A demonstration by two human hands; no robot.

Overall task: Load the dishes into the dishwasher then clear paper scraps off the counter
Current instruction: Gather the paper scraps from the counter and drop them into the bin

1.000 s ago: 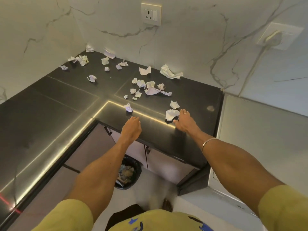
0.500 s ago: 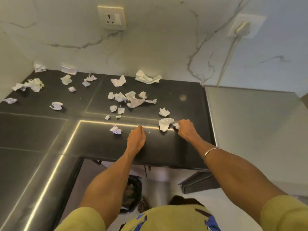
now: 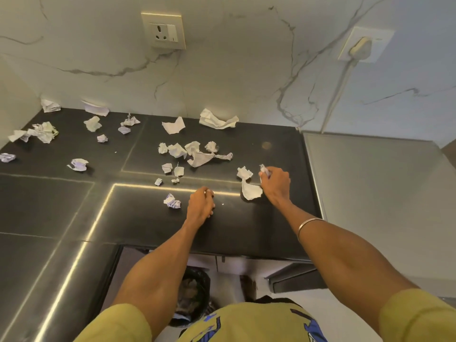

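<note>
Several crumpled white paper scraps lie scattered over the black counter (image 3: 271,218). My right hand (image 3: 275,185) pinches a small paper scrap (image 3: 263,169) just above the counter, beside a larger torn scrap (image 3: 251,191) and a smaller one (image 3: 244,173). My left hand (image 3: 200,204) rests on the counter with fingers curled under, holding nothing I can see; a crumpled scrap (image 3: 172,201) lies just to its left. A cluster of scraps (image 3: 197,154) sits farther back, others toward the left corner (image 3: 39,133).
The marble wall carries a socket (image 3: 163,30) and a plugged-in adapter (image 3: 359,46) with a cord running down. A grey appliance top (image 3: 370,183) adjoins the counter on the right. A black bin (image 3: 195,294) with waste stands on the floor below the counter edge.
My right hand has lifted a small scrap off the counter and moved it slightly back. The view has shifted closer over the counter. My left hand stays on the counter.
</note>
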